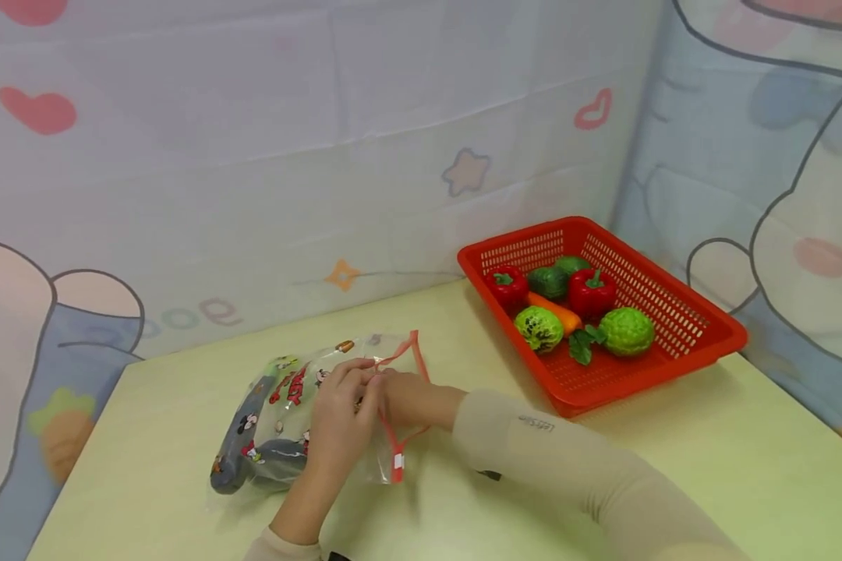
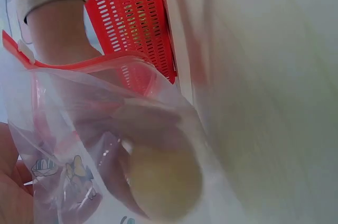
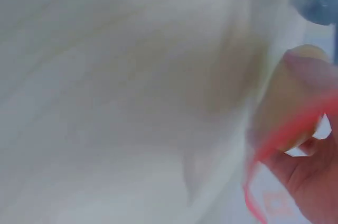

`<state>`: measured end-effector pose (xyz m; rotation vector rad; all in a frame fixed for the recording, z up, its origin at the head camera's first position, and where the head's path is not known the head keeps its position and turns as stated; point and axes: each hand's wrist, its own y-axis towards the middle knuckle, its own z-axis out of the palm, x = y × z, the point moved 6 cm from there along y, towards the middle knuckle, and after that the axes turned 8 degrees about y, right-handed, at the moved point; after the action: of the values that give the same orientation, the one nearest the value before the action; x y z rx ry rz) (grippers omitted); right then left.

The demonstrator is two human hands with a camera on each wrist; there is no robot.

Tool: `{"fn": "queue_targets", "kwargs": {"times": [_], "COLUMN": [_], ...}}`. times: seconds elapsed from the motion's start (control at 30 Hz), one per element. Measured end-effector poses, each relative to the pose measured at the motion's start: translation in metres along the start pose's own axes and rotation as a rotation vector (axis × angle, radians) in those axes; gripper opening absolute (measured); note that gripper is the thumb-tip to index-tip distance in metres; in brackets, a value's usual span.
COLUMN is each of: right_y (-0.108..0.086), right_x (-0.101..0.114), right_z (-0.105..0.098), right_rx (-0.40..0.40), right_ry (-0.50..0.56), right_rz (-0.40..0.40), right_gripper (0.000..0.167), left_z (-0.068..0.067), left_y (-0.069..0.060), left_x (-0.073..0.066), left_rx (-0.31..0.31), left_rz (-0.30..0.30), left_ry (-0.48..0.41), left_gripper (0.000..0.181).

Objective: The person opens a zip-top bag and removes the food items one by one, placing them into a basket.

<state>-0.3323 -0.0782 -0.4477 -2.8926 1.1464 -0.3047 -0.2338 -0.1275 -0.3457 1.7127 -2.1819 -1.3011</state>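
A clear zip bag (image 1: pixel 302 397) with cartoon prints and a red zip edge lies on the table. Dark, elongated things (image 1: pixel 281 460) show through its plastic. At the bag's mouth my left hand (image 1: pixel 344 413) grips the plastic near the red edge. My right hand (image 1: pixel 407 393) reaches in through the opening from the right. It holds a smooth yellow-brown, potato-like piece (image 2: pixel 166 182) inside the bag, also seen between the fingers in the right wrist view. In the head view, the left hand hides that piece.
Right of the bag stands a red slotted basket (image 1: pixel 688 319). Inside are two red peppers (image 1: pixel 592 292), a carrot (image 1: pixel 557 313), dark green vegetables (image 1: pixel 549 281) and light green bumpy ones (image 1: pixel 627 331). A printed cloth (image 1: pixel 252 195) hangs behind the table.
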Motion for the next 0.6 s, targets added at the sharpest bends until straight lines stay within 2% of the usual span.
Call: {"fn": "queue_targets", "kwargs": {"times": [0.07,0.13,0.33,0.47,0.6], "right_y": [-0.038,-0.059,-0.115,-0.147,-0.177], "right_x": [0.013,0.012,-0.001,-0.014,-0.043], "right_z": [-0.038,-0.054,-0.101,-0.137,-0.172], "right_rx": [0.000,-0.009,-0.111,-0.153,-0.140], "right_ry": [-0.024,-0.012,0.059,0.108,0.141], "right_rz": [0.003,0.001,0.036,0.103,0.221], "right_gripper": [0.051,0.055,0.066,0.074,0.075], "left_z": [0.000,0.000,0.001,0.002,0.003], "left_y": [0.000,0.000,0.000,-0.001,0.000], "left_x": [0.001,0.002,0.002,0.003,0.003], "left_rx": [0.004,0.010,0.019,0.018,0.026], "left_rz": [-0.007,-0.011,-0.011,-0.021,-0.023], "left_ry": [-0.004,-0.001,0.001,-0.003,-0.007], "left_gripper": [0.011,0.012,0.013,0.013,0.013]}}
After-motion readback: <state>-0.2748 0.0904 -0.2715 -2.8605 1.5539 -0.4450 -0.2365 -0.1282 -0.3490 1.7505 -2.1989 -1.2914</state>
